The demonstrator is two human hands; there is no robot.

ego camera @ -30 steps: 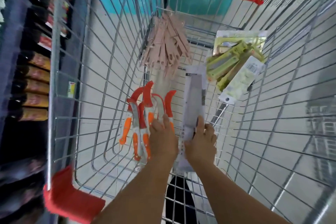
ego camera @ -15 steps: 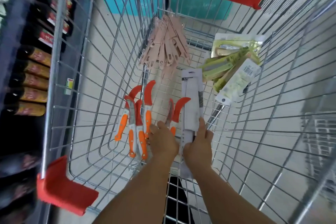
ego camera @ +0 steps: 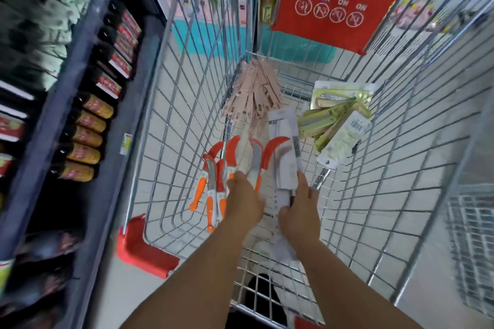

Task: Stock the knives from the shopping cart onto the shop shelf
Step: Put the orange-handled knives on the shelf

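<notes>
Cart [ego camera: 171, 104]: wire basket seen from above, with a red corner bumper at the near left and a red sign hanging at the far end.
Left hand [ego camera: 244, 201]: inside the cart, fingers curled around the handles of two orange knives [ego camera: 260, 157], whose red curved sheaths point toward the far end.
Right hand [ego camera: 299, 211]: inside the cart, just beside the left hand, closed on the lower part of a white pack [ego camera: 286, 157]; the thumb lies along its right edge.
White pack: long carded pack with a broad blade visible on it, raised at a slant, its top toward the cart's far end.
Loose knives [ego camera: 213, 181]: several more orange-handled, red-sheathed knives on the cart floor near the left wall, just left of the left hand.
Pink bundle [ego camera: 256, 91]: pale pink carded items fanned out against the far-left corner.
Green packs [ego camera: 334, 120]: green carded knives piled at the far-right corner, one with its barcode side up.
Shelf [ego camera: 88, 69]: dark shelving left of the cart, holding rows of bottles [ego camera: 85, 139].
</notes>
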